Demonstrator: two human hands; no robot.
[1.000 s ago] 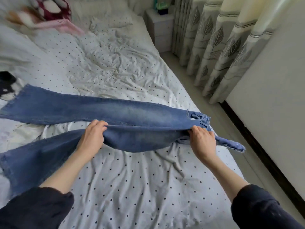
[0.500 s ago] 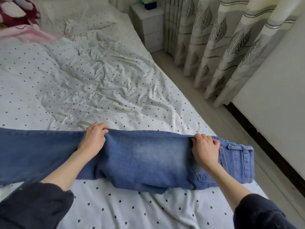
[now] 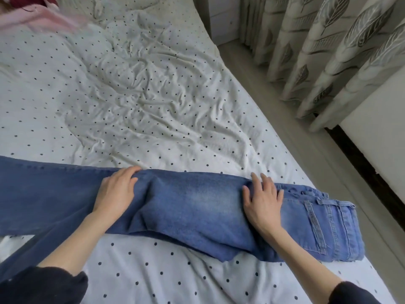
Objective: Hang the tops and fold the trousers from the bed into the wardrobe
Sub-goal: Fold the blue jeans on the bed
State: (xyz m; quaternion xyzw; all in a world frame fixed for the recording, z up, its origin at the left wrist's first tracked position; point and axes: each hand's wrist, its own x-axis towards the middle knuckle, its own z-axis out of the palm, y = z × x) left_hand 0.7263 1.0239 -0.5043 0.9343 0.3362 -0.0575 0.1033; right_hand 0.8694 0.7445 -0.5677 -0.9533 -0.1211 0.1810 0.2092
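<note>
— Where the view begins nearest the camera, what is seen?
— Two dark sleeves [image 3: 41,286] are seen at the bottom edge, with bare forearms reaching forward over the bed [image 3: 153,277], which is covered by a white sheet with small dark dots.

— And where are the trousers found?
— A pair of blue jeans [image 3: 192,207] is laid across the near part of the bed, the legs stacked lengthwise. The waistband and a back pocket are seen at the right end, close to the bed's edge; the legs run off past the left border.

— How are the hands placed?
— The left hand [image 3: 117,190] is rested on the denim near the far fold, its fingers [image 3: 129,172] curled over that edge; whether fabric is actually pinched cannot be told. The right hand [image 3: 264,201] is laid flat on the jeans beside the pocket, fingers straight and spread, nothing gripped.

— What is seen beyond?
— Rumpled sheet is seen further up the bed, and pink and red cloth [image 3: 37,16], blurred, at the far left corner. Leaf-patterned curtains [image 3: 324,51] are hung along the right, above a strip of floor [image 3: 285,119].
</note>
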